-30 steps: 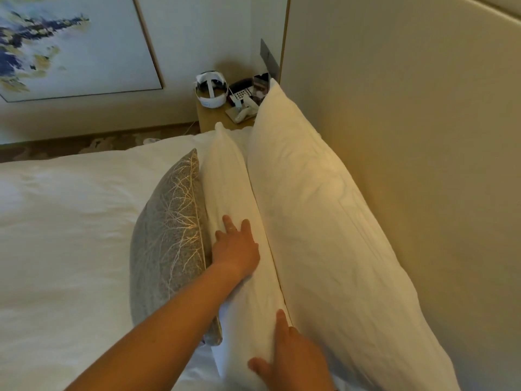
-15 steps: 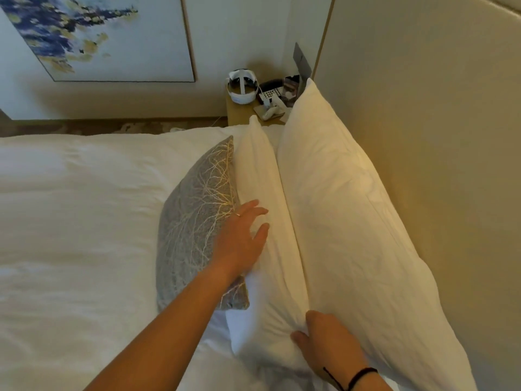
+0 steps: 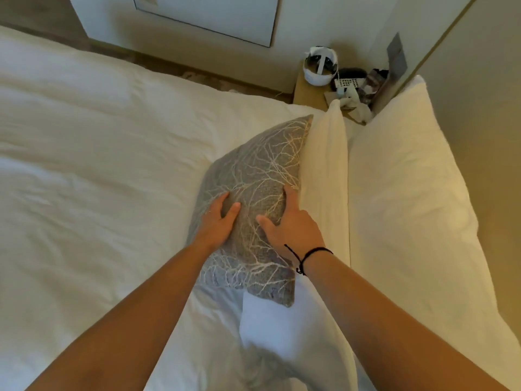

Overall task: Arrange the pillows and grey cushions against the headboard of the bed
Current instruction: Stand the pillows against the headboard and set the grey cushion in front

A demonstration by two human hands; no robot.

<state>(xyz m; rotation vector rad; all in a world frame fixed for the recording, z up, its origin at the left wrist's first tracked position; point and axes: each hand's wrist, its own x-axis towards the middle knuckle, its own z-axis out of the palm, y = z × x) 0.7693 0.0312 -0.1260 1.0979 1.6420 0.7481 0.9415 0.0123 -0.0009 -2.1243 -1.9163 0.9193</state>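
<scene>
Pressing a grey cushion (image 3: 253,198) against white pillows on the bed (image 3: 93,165).

Left hand (image 3: 218,221) and right hand (image 3: 290,224) lie flat and spread on the cushion, gripping nothing; it leans on the front pillow (image 3: 327,176); the back pillow (image 3: 403,179) rests against the headboard (image 3: 479,108); no legible writing; a white headset (image 3: 320,66) clutters the bedside table (image 3: 306,93).

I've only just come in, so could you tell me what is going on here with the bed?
A person is making up the bed. Both hands, left hand and right hand, press on the grey cushion, which leans against a white pillow. A larger white pillow stands behind it against the headboard.
</scene>
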